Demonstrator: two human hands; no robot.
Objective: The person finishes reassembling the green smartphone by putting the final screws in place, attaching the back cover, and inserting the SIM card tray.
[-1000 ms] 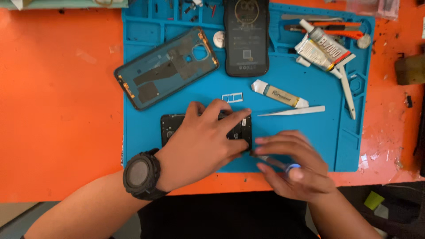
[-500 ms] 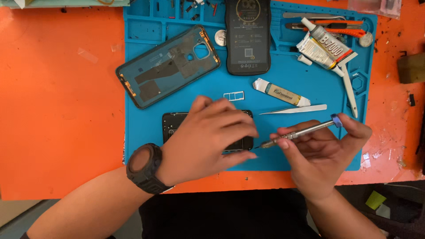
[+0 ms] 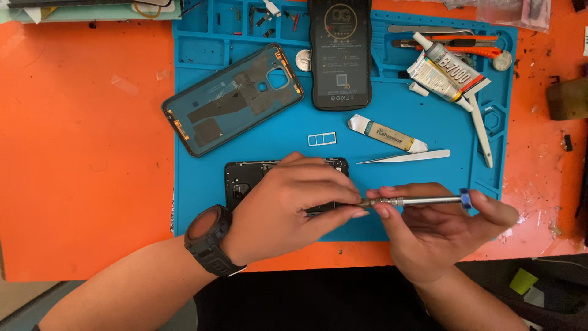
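My left hand [image 3: 288,205], with a black watch on the wrist, lies flat on an opened black phone body [image 3: 245,178] on the blue work mat [image 3: 202,202] and covers most of it. In my right hand [image 3: 438,230] I hold a slim metal screwdriver [image 3: 416,200] with a blue cap, lying almost level. Its tip points left and meets my left fingertips at the phone's right end.
A detached phone back cover [image 3: 233,98] lies inside-up at the mat's upper left, a black phone [image 3: 340,52] stands at the top centre. A SIM tray [image 3: 322,139], a small white tube [image 3: 387,135], tweezers [image 3: 404,157] and a glue tube [image 3: 444,70] lie to the right. The table [image 3: 79,153] is orange.
My right hand has lifted the screwdriver from under its palm, swung it to near level and brought its tip to the phone's right end. My left hand stays on the phone.
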